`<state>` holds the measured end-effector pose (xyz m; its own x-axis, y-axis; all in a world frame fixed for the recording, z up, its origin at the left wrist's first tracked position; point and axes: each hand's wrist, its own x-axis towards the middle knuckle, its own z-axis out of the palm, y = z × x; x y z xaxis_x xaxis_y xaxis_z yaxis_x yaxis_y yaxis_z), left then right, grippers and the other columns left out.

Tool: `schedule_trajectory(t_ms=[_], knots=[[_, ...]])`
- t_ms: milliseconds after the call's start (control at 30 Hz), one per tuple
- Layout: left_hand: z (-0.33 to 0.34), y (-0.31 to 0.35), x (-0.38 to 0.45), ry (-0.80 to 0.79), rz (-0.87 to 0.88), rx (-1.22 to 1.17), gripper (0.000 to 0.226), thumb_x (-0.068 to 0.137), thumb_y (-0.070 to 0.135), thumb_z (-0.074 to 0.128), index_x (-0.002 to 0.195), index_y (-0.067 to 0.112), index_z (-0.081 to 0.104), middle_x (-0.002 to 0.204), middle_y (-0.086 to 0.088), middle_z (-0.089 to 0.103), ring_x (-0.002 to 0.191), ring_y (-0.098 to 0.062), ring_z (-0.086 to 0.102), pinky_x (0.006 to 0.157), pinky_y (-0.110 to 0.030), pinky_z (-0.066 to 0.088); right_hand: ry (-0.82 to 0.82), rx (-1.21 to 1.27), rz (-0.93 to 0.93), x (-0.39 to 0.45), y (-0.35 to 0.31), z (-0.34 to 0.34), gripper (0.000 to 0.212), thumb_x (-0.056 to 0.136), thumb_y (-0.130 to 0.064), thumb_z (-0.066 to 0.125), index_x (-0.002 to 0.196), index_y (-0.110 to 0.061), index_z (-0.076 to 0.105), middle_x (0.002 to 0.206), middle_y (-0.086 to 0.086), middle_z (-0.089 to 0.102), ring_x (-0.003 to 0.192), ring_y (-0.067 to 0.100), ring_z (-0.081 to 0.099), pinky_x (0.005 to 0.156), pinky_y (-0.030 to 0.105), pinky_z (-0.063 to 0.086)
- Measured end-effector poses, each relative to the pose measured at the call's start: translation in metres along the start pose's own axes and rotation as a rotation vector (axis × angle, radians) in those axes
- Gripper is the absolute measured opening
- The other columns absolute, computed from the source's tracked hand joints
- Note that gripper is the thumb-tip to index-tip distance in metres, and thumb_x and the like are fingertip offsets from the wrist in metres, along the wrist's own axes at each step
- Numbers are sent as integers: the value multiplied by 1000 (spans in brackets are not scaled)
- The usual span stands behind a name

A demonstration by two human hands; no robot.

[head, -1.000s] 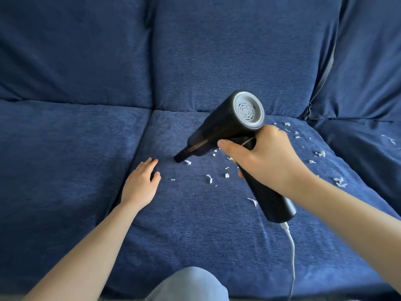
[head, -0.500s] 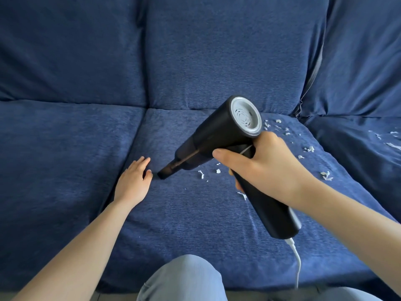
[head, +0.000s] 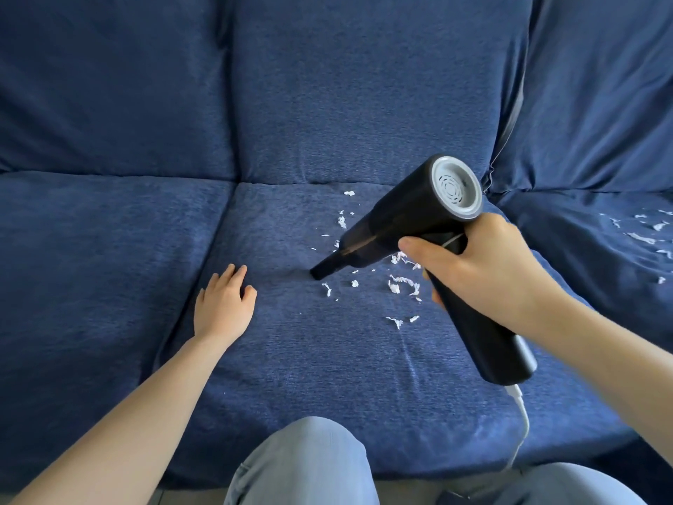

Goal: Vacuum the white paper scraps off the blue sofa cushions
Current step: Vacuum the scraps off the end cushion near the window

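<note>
Blue woven fabric, middle seat cushion point(head: 291, 359). Left hand point(head: 223, 308) lies flat on it, palm down, fingers straight and lightly spread, holding nothing; it sits near the seam with the left cushion.

Just right of that hand: nozzle tip point(head: 317, 273) of the black handheld vacuum point(head: 411, 220), down at the fabric, whether touching cannot be told. Paper scraps point(head: 400, 286) lie scattered right of the nozzle and beneath the vacuum body, more trailing toward the backrest.

Right hand point(head: 480, 271) wraps the vacuum handle, fingers curled round, thumb along the front. White cord point(head: 522, 424) hangs from the handle base.

Beyond the right hand: further scraps point(head: 641, 236) on the right cushion, untouched.

Judgement: sweep in progress, much left. Best to keep the nozzle low and draw it slowly rightward through the cluster, left palm pressing the fabric taut so it does not lift into the nozzle. Light scraps may scatter if the pass is quick.
</note>
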<state>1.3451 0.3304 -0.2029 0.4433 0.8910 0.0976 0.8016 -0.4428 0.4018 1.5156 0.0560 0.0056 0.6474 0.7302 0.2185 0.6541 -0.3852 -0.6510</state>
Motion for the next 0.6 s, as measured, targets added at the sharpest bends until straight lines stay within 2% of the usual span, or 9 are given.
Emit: schedule_trajectory(t_ms=[100, 267, 367, 500, 600], knots=[[1, 12, -8, -57, 7, 68, 52, 99, 43, 30, 150, 33, 23, 160, 10, 12, 147, -31, 10, 117, -52, 12, -60, 22, -3, -12, 2, -9, 46, 83, -46, 66, 60, -6, 64, 50, 1, 68, 55, 5, 63, 72, 30, 53], [5, 38, -19, -109, 44, 108, 54, 98, 49, 25, 150, 38, 18, 160, 16, 5, 147, -32, -4, 117, -54, 0, -176, 95, -23, -30, 4, -18, 45, 77, -48, 64, 60, -6, 62, 50, 6, 67, 48, 8, 62, 65, 31, 52], [6, 40, -21, -113, 52, 106, 54, 98, 49, 24, 150, 36, 20, 160, 15, 7, 147, -31, -4, 117, -54, 0, -184, 65, -35, -38, 7, -26, 44, 77, -49, 63, 57, -9, 61, 49, 5, 67, 49, 8, 62, 66, 29, 51], [5, 42, -21, -81, 81, 127, 53, 99, 45, 28, 150, 30, 24, 160, 9, 13, 147, -30, 3, 119, -50, 6, -91, 4, -30, -37, 18, -38, 43, 79, -47, 64, 56, -11, 61, 49, 3, 67, 52, 6, 64, 69, 27, 49], [7, 50, -20, -72, 86, 138, 53, 100, 42, 30, 150, 26, 25, 160, 7, 15, 147, -32, 5, 119, -49, 8, -24, -45, -9, -34, 28, -49, 45, 83, -46, 66, 60, -7, 64, 48, 0, 67, 55, 4, 63, 63, 18, 47]])
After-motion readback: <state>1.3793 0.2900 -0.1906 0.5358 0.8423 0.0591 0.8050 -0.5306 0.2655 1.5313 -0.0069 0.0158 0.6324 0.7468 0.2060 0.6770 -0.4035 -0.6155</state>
